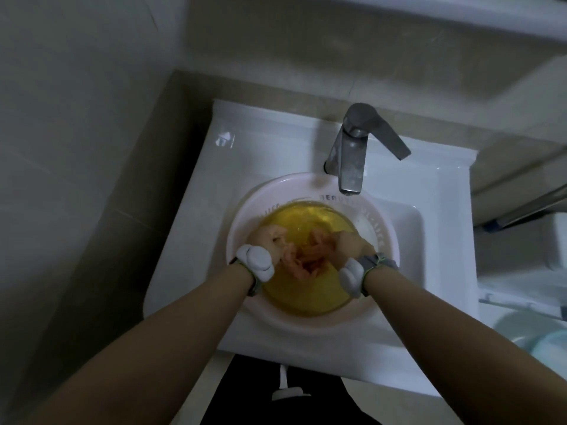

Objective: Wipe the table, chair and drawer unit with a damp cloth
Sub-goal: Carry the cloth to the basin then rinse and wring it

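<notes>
1. I see a pale pink basin sitting in the white sink. It holds yellowish water.
2. The orange-pink cloth is in the basin, bunched up near the middle, and it looks partly under the water.
3. Left hand is inside the basin at its left side. The fingers are curled into the cloth's left end, grasping it.
4. Right hand is inside the basin at its right side and is clenched on the cloth's right end. The view is blurry here, so I can't make out single fingers.
5. A white wrist device sits on each wrist, left and right, both over the basin's near rim.
6. The metal tap stands behind the basin with its spout over the far rim. I can't tell whether water is running.
7. A teal bowl sits well right of the basin, cut off by the frame edge.
</notes>
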